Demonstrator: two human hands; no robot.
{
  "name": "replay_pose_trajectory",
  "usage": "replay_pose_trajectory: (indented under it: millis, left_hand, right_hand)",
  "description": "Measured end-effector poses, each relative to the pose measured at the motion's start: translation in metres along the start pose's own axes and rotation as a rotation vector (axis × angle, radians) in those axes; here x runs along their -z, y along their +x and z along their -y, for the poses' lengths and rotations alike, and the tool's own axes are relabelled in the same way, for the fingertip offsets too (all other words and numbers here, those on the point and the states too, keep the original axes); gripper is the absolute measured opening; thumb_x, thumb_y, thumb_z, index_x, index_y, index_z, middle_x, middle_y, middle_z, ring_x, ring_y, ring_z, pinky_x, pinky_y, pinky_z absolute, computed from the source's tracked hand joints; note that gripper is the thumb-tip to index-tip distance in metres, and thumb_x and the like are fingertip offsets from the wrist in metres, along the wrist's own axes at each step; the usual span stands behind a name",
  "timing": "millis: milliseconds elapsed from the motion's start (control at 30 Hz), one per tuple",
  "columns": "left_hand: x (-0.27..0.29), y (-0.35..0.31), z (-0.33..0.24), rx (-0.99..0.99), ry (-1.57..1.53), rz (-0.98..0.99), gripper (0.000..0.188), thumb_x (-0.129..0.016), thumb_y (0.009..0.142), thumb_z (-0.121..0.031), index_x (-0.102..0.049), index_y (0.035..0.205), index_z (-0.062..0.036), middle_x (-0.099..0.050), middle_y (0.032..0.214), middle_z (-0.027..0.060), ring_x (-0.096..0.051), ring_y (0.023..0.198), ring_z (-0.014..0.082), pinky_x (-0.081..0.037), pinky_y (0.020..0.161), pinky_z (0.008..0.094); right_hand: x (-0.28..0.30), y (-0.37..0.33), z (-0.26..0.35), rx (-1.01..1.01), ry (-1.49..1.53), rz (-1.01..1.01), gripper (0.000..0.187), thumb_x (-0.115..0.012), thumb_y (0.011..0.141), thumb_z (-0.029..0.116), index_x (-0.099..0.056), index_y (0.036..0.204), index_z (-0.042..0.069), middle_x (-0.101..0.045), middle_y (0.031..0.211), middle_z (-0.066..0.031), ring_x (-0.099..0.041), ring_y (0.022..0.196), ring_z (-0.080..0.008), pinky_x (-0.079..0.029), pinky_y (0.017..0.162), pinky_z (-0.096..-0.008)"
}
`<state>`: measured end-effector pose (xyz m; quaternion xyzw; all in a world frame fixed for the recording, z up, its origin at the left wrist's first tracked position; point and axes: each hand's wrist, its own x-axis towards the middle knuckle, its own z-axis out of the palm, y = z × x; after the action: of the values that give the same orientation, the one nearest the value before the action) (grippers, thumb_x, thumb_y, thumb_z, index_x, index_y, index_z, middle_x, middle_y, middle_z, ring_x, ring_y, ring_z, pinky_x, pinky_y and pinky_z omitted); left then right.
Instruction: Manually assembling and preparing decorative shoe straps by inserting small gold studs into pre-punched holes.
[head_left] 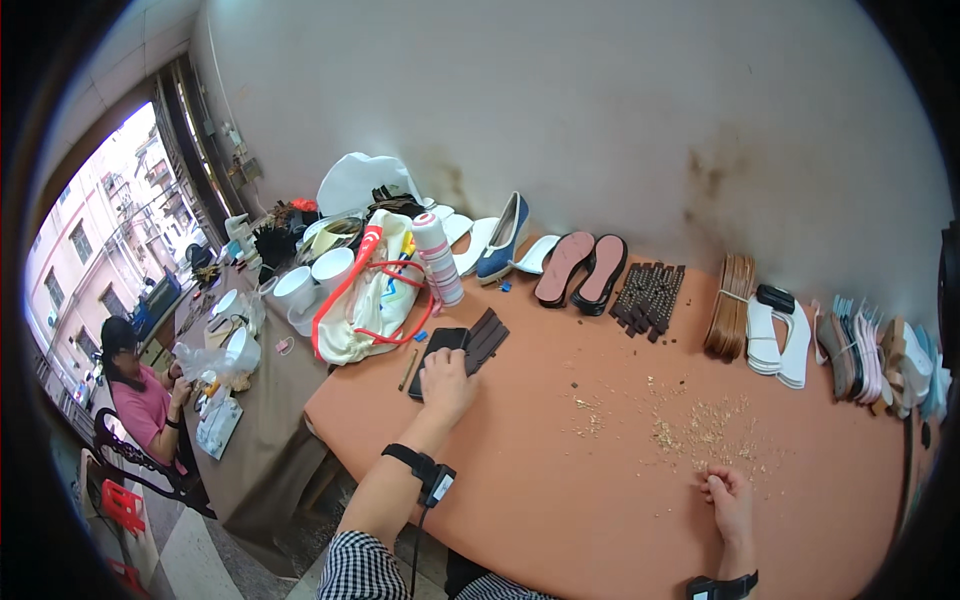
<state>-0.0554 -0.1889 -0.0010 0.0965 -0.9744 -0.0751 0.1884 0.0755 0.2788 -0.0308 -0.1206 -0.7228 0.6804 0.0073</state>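
Note:
My left hand (447,384) reaches to a black smartphone (447,340) lying on the table. Its fingers are bent and a little apart, touching the phone's lower half. Beside the phone, a set of dark brown strips (487,342) lies flat, close to my fingertips. My right hand (728,497) is at the near edge of a scatter of small gold-coloured bits (705,428). Thumb and fingers are pinched together there; anything between them is too small to tell. Farther back lies a sheet of dark brown studded pieces (648,298).
A pair of pink-topped black soles (566,268), a blue shoe (503,240) and bundled brown strips (730,305) line the wall. White insoles (779,340) stand right. A cloth bag (372,300) and pink-white spray can (437,260) are left. Another person (140,400) sits at an adjoining table.

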Motion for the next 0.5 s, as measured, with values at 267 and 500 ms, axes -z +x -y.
replay_pose_trajectory:
  millis: [267,500]
  left_hand:
    - [0.027,-0.01,0.035,0.324,-0.089,0.195,0.098,-0.077,0.069,-0.05,-0.033,0.143,-0.0033,-0.049,0.132,0.0211,-0.044,0.125,0.0377,-0.039,0.1,0.0504]
    - [0.021,-0.005,0.035,0.332,-0.052,0.152,0.095,-0.079,0.066,-0.048,-0.037,0.139,-0.0037,-0.052,0.127,0.0203,-0.047,0.121,0.0371,-0.041,0.098,0.0505]
  right_hand:
    - [-0.002,0.0,-0.005,0.01,-0.025,-0.021,0.01,-0.057,0.092,0.007,-0.062,0.1,0.003,-0.066,0.087,-0.0016,-0.06,0.071,-0.0067,-0.048,0.06,-0.02]
    - [-0.004,0.0,0.0,0.042,-0.038,-0.027,0.01,-0.057,0.091,0.006,-0.062,0.098,0.002,-0.066,0.084,-0.0018,-0.06,0.069,-0.0061,-0.047,0.057,-0.0189]
